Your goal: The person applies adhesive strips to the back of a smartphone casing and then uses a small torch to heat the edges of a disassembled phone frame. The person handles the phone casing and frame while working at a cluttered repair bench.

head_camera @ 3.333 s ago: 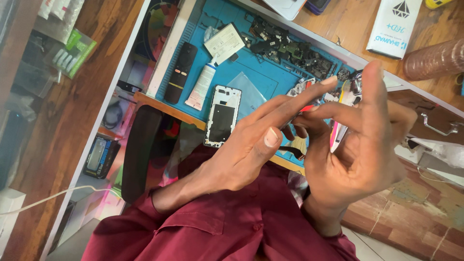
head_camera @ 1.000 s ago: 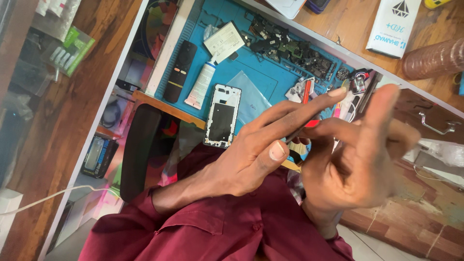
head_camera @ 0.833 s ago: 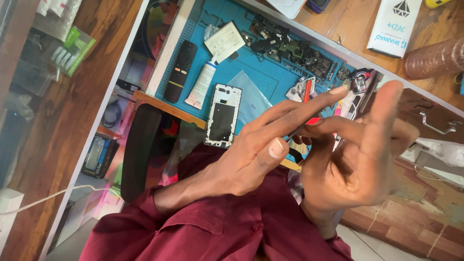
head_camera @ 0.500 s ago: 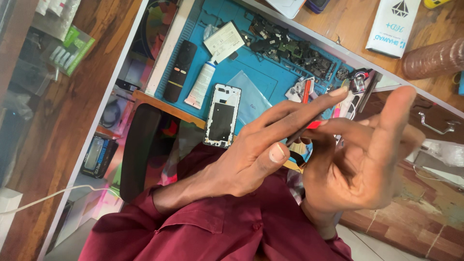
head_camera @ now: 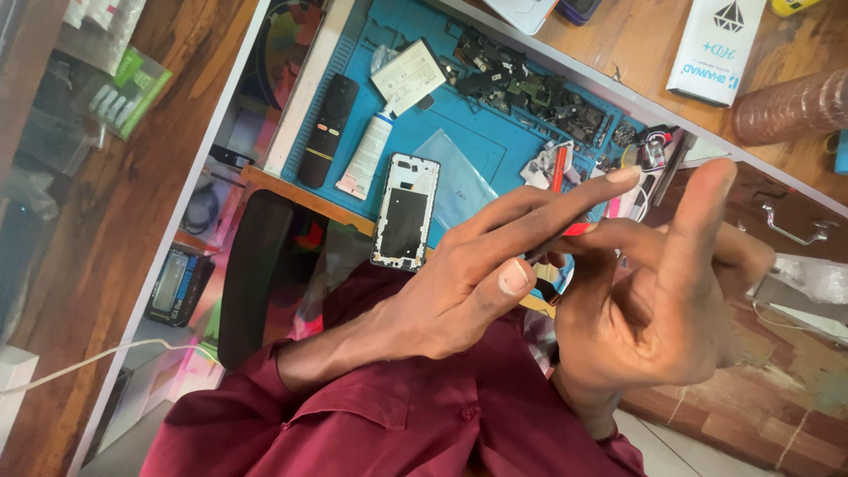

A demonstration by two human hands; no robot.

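My left hand (head_camera: 481,274) reaches in from the lower left, its fingers stretched out and its thumb pressed on a thin dark tool (head_camera: 546,247) with a red end. My right hand (head_camera: 658,296) meets it from the right. Its fingertips pinch the red end, and its index finger points straight up. Both hands hover above the near edge of a blue work mat (head_camera: 477,132). A white phone frame (head_camera: 405,212) with a dark inside lies on the mat just left of my left hand. My maroon shirt fills the bottom of the view.
On the mat lie a black remote (head_camera: 325,131), a white tube (head_camera: 367,157), a white card-like part (head_camera: 408,78), a red-handled tool (head_camera: 558,168) and several dark phone parts (head_camera: 530,88). A white box (head_camera: 715,40) and a brown ribbed cylinder (head_camera: 786,106) rest on the wooden desk. A black chair back (head_camera: 252,274) stands at lower left.
My right index finger has lifted from its curl to point upward. My left hand has held its place, still pinching the thin tool.
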